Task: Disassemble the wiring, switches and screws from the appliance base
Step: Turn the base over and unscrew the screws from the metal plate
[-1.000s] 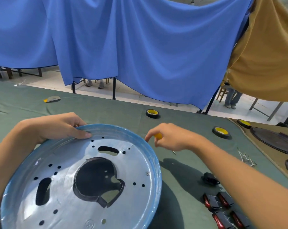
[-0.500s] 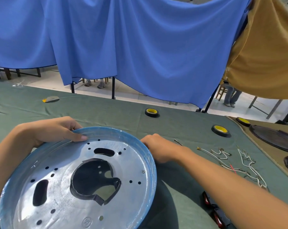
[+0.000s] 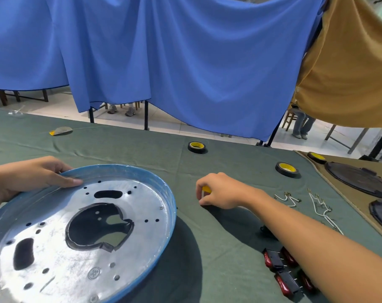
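Note:
The round metal appliance base (image 3: pixel 80 232) with a blue rim lies tilted at the lower left, its holes and big cutout bare. My left hand (image 3: pixel 34 176) grips its far rim, thumb on the inner face. To the right of the base, my right hand (image 3: pixel 220 191) rests on the green cloth with its fingers curled round a small yellow-handled tool (image 3: pixel 206 189), mostly hidden in the fist. Several red and black rocker switches (image 3: pixel 282 272) lie under my right forearm. Loose white wires (image 3: pixel 317 204) lie to the right.
Two tape rolls (image 3: pixel 196 147) (image 3: pixel 286 169) stand on the green tablecloth (image 3: pixel 218 248), a third tape roll (image 3: pixel 316 157) on the tan mat beside dark round covers (image 3: pixel 358 180). Blue and tan curtains hang behind. A person's legs (image 3: pixel 300 125) show beyond the table.
My right hand left the base rim and moved right onto the cloth, the yellow tool showing in its fist again. The base has tipped slightly; my left hand keeps its hold.

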